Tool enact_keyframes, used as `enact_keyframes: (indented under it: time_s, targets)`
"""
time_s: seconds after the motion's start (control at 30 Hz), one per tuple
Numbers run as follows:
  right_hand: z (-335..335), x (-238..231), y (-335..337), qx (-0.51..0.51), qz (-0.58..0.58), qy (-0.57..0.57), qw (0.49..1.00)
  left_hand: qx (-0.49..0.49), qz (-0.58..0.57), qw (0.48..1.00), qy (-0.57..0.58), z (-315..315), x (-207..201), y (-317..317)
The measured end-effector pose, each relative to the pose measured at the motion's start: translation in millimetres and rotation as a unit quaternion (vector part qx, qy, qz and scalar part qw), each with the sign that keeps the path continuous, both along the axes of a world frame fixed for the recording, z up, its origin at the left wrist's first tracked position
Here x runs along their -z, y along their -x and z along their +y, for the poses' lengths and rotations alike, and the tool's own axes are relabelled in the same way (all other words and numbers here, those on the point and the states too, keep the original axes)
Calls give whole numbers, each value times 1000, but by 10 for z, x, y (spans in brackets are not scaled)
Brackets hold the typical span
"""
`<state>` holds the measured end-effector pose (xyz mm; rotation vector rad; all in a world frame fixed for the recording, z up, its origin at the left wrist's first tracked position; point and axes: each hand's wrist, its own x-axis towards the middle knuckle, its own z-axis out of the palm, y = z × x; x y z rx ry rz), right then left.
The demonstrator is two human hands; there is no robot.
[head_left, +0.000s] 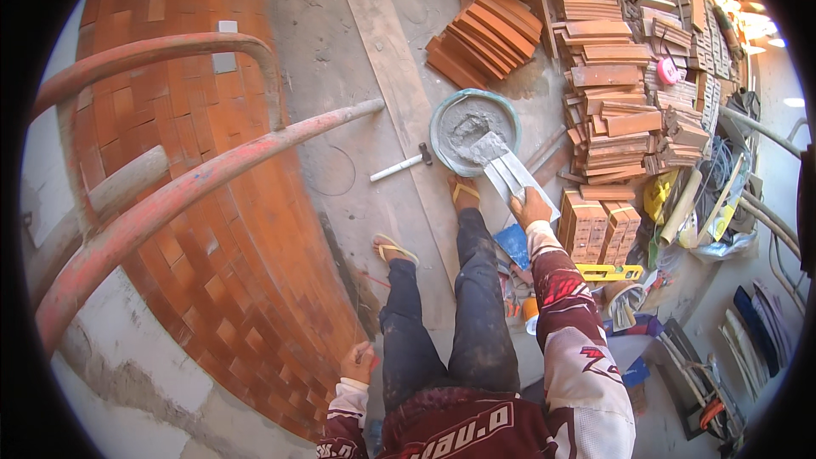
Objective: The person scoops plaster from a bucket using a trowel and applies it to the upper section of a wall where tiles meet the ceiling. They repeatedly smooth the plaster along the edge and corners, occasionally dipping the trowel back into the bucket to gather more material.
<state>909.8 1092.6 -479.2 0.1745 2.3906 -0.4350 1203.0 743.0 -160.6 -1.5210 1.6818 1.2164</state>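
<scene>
The right hand (533, 206) is closed around the grip of a flat grey trowel (512, 173), which stretches from the fingers toward the far left. The trowel's far end, coated in mortar (463, 125), reaches inside the rim of a round bucket (434, 138), so the bucket sits just beyond the hand and a little to its left. The left hand (359, 363) hangs near, beside the left thigh, its fingers curled; it is too small in view to tell whether it holds anything. A hammer (399, 164) lies on the floor (327, 132) left of the bucket, its head close to the rim. Terracotta tiles (484, 36) stand in a fanned row beyond the bucket, bundled bricks (585, 229) are right of the right hand, and a yellow level (608, 272) lies nearer, right of the forearm.
</scene>
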Motion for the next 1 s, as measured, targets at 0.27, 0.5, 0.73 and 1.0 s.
enact_keyframes:
  time_s: [0.27,0.5,0.73,1.0]
  targets:
    - [102,-614,92,-3,57,32,998,21,11,999,40,-108,-141,-305]
    - [57,-1516,205,-65,123,83,987,-22,108,991,81,66,-373,-309]
    - [-531,-2592,393,-187,149,118,964,-19,62,985,158,48,-346,-908]
    - [-2227,-3807,263,-335,211,159,904,-151,-21,977,146,-317,331,-1862]
